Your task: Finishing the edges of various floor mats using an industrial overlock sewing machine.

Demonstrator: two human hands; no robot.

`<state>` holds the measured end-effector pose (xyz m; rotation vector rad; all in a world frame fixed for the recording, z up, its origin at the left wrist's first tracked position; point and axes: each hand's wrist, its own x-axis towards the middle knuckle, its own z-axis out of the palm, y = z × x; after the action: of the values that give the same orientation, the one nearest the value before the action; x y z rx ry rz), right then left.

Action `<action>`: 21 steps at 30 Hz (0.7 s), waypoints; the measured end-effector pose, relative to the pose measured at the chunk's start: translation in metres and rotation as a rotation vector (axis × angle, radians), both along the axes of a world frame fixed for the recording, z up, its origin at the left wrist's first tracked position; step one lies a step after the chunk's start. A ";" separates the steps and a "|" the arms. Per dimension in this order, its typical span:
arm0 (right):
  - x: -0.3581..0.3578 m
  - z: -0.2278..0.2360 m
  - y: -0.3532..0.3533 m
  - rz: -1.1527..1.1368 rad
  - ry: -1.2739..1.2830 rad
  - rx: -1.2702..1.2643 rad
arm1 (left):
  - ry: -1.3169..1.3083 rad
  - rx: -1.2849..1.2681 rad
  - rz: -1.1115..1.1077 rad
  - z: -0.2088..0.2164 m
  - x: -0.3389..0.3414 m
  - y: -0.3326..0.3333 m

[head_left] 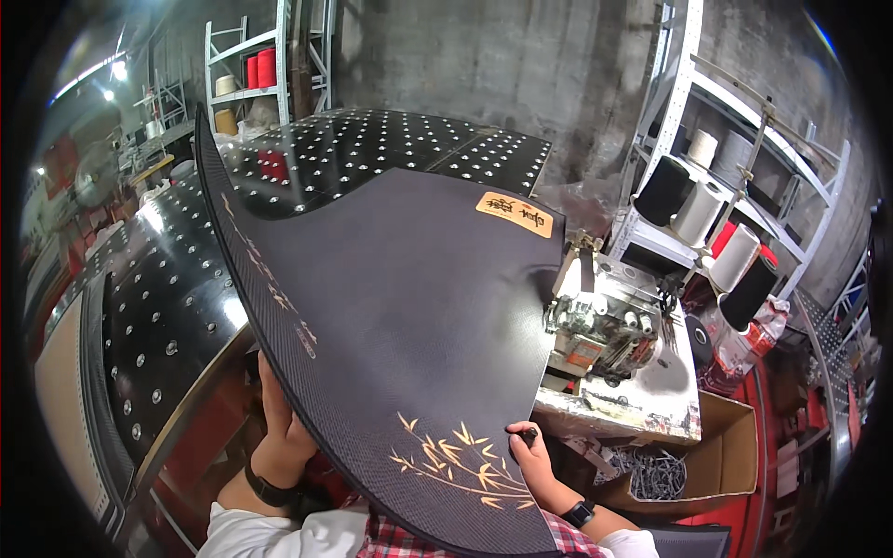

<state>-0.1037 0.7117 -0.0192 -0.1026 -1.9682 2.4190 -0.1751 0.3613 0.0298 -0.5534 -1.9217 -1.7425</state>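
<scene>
A large dark grey mat (391, 288) with gold bamboo print and an orange label patch (514, 214) spreads before me, its left side curling upward. My left hand (276, 400) is against the underside of that left edge; its fingers are mostly hidden by the mat. At the near right edge my right hand (528, 452) is closed on the mat, thumb on top, with a small dark bit showing by the thumb. The mat's right edge lies against a lit sewing machine (605, 321), where the needle area is hard to make out.
A black table (167, 316) studded with shiny metal balls runs behind and left of the mat. Thread cones (698, 214) stand at right near a white metal rack (684, 93). Below the machine is a cardboard box (726, 446) of grey scraps. A second mat (79, 391) lies far left.
</scene>
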 end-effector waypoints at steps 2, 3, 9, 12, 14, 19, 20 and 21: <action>-0.002 0.001 0.001 -0.039 -0.003 0.014 | 0.107 -0.015 -0.065 0.048 0.014 0.031; -0.002 0.004 0.000 -0.044 0.007 0.000 | 0.107 -0.016 -0.065 0.058 0.019 0.032; -0.002 0.003 -0.001 -0.028 -0.030 -0.101 | 0.070 0.308 -0.041 0.080 0.018 0.024; -0.002 -0.005 0.004 0.041 -0.070 -0.126 | -0.080 0.342 -0.033 0.083 0.006 0.014; -0.001 -0.007 0.004 0.024 -0.084 -0.121 | -0.163 0.413 -0.020 0.074 -0.006 0.002; -0.008 -0.020 0.003 -0.092 0.081 0.024 | -0.517 0.650 -0.042 0.051 -0.041 -0.017; -0.009 -0.017 0.004 -0.079 0.063 0.044 | -0.608 0.676 -0.017 0.047 -0.049 -0.016; -0.009 -0.015 0.005 -0.079 0.007 0.051 | -0.605 0.641 -0.007 0.042 -0.057 -0.014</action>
<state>-0.1131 0.7168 -0.0347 -0.1676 -1.9816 2.3161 -0.2326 0.3471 0.0716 0.2292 -1.5257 -2.5659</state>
